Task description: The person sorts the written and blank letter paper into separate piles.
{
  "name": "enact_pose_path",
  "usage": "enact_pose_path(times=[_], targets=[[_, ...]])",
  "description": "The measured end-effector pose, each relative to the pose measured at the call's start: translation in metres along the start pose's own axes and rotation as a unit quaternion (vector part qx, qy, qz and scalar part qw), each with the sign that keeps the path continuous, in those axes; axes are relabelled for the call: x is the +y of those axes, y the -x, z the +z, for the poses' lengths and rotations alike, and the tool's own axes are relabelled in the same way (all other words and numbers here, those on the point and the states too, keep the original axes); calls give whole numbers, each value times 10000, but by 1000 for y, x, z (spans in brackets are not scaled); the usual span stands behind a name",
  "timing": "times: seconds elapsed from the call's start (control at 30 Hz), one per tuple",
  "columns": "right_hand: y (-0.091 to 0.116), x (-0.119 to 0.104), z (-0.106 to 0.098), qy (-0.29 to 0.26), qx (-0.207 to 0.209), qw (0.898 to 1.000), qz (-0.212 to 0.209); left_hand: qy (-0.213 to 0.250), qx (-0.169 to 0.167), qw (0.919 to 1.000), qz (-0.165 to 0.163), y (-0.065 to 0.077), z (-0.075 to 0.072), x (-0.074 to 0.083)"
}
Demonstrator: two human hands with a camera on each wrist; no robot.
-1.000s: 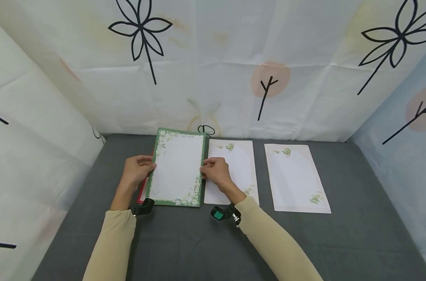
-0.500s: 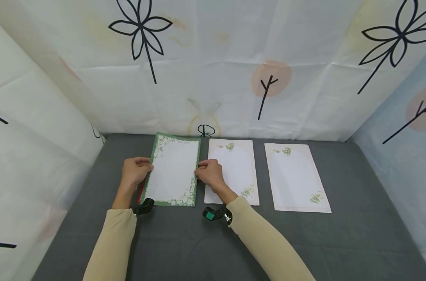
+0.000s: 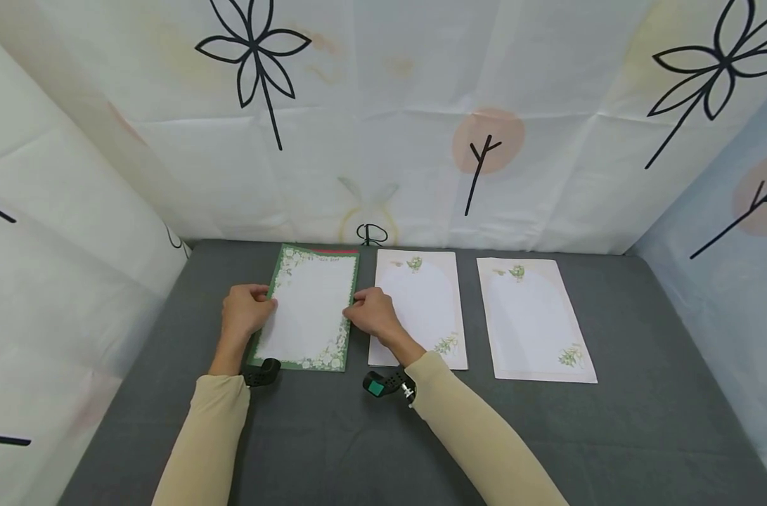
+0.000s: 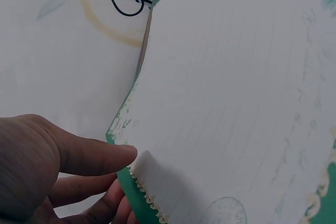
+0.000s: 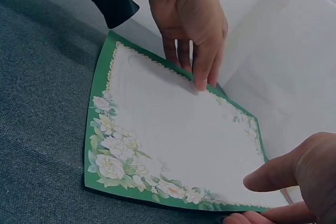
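A sheet of stationery paper (image 3: 307, 309) with a green floral border lies at the left of the table, close over a red-edged sheet (image 3: 335, 251), of which only a thin strip shows along the top. My left hand (image 3: 245, 310) pinches its left edge, thumb on the face and fingers beneath. At the opposite edge, my right hand (image 3: 373, 314) grips the paper the same way. In the right wrist view the green sheet (image 5: 173, 124) bows slightly between both hands. The left wrist view has my left thumb (image 4: 100, 156) pressed on the lined face.
Two pale sheets with green leaf prints, one in the middle (image 3: 421, 302) and another on the right (image 3: 529, 316), lie on the grey tablecloth (image 3: 642, 422). A white patterned curtain (image 3: 389, 161) rises behind the table.
Both hands have brought the green-bordered sheet left and slightly down. The red edge that showed at its left is now covered there and peeks out at the top. The other sheets stay put.
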State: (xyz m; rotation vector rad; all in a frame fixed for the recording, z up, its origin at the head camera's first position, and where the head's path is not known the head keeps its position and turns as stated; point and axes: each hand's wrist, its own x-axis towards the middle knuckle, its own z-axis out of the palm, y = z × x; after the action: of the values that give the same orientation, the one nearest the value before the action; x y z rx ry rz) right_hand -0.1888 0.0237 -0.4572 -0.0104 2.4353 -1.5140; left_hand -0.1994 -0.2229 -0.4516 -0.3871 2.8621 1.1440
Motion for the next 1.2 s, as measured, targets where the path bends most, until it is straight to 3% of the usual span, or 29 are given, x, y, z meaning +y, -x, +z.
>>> enact_pose_path(times=[0.27,0.87,1.2], targets=[[-2,-1,1,50,-292,9995,60,-73,-87,9999,85,0,2,1],[-2,-1,-1,-32,-387,9992,-1,-298,-599,9975,-212,-3,3,6],[1,-2,-4,-250,-318,9992,41,-369,-486,9980,-182,-1,3,5]])
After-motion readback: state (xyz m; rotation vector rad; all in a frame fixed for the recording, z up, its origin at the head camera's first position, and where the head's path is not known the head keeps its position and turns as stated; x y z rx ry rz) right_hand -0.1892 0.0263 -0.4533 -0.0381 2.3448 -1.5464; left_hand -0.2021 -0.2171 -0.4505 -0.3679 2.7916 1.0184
